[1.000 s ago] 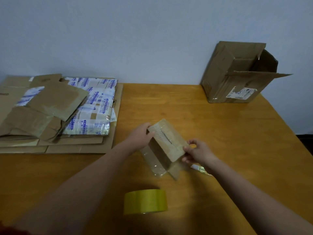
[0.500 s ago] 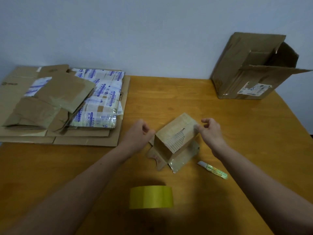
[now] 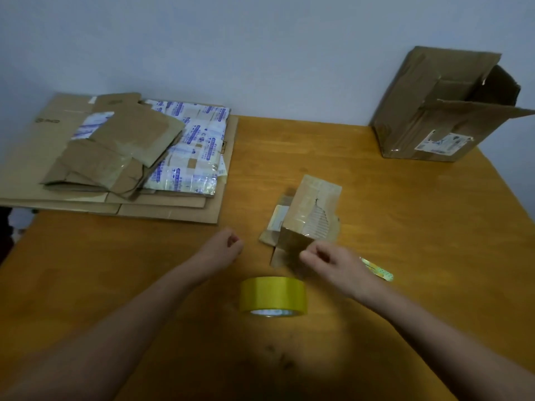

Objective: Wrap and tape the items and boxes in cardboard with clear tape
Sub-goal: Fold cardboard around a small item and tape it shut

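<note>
A small cardboard parcel (image 3: 309, 209) lies near the middle of the table (image 3: 419, 241), its top glossy with tape and torn so that the ribbed layer shows; loose flaps stick out from under it on the left and near sides. The right hand (image 3: 330, 263) is at the parcel's near corner, fingers curled, thumb and forefinger drawn together right at the near flap. Blur hides whether they pinch the flap, a strip of tape or nothing, so its grasp cannot be told. The left hand (image 3: 225, 247) is loosely clenched on nothing, just left of the parcel and apart from it. A yellow tape roll (image 3: 272, 293) sits between the two forearms, nearer the near edge than the parcel, with its core showing on the near side. A yellow-green cutter (image 3: 380, 272) lies on the table just right of the right hand, which partly covers it. At the far right corner stands a large box (image 3: 419, 120) with its flaps spread and a white label on its near face. At the far left corner is a stack (image 3: 43, 157) of flattened cardboard reaching past the left edge; on it lie folded brown pieces and, beside them, a white pack (image 3: 194, 151) with blue print
</note>
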